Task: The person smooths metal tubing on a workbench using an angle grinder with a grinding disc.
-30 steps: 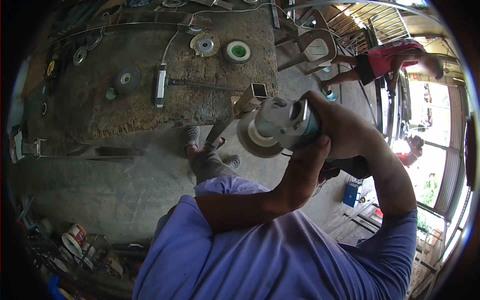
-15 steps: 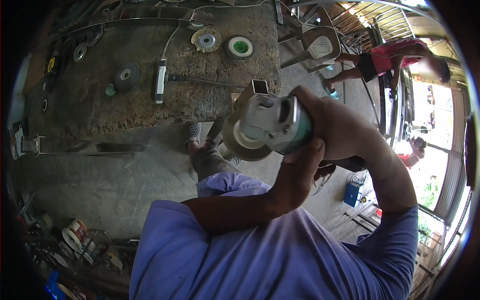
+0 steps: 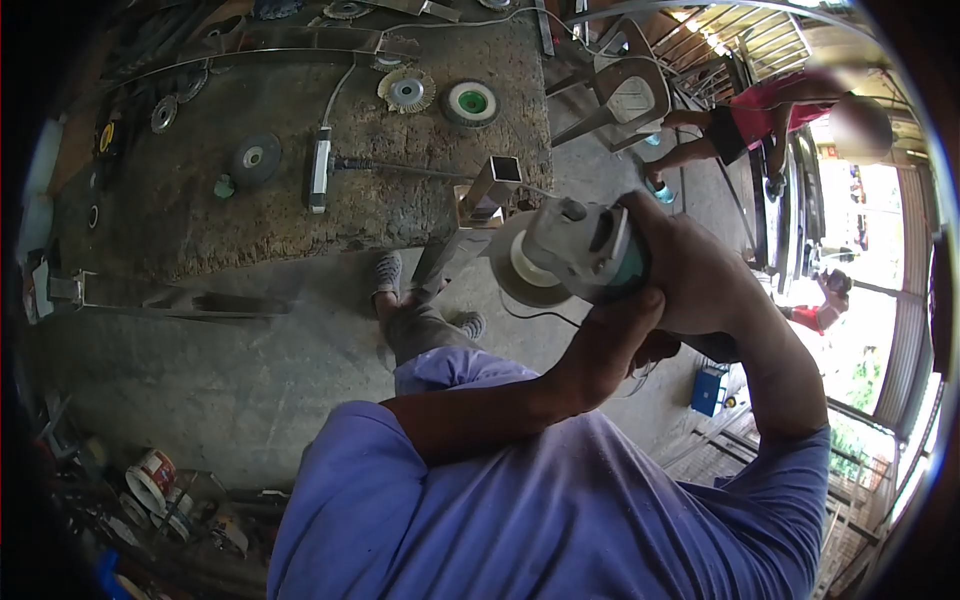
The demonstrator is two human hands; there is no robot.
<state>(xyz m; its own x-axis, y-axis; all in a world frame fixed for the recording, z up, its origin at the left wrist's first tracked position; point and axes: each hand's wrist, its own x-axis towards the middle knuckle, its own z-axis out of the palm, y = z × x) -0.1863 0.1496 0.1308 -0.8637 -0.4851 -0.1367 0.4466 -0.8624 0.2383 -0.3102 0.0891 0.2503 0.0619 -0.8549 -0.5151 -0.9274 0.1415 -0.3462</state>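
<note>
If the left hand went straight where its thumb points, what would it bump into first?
The left hand would probably meet the right hand, which holds the grinder. They look very close, but depth is unclear, so they may already touch.

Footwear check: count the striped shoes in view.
2: one striped shoe just below the table edge, the other striped shoe lower right, left of the grinder. More could be hidden.

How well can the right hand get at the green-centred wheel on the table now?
Probably not as things stand: the right hand is holding the grinder, so it would need freeing first. The green-centred wheel lies uncovered on the table.
</note>
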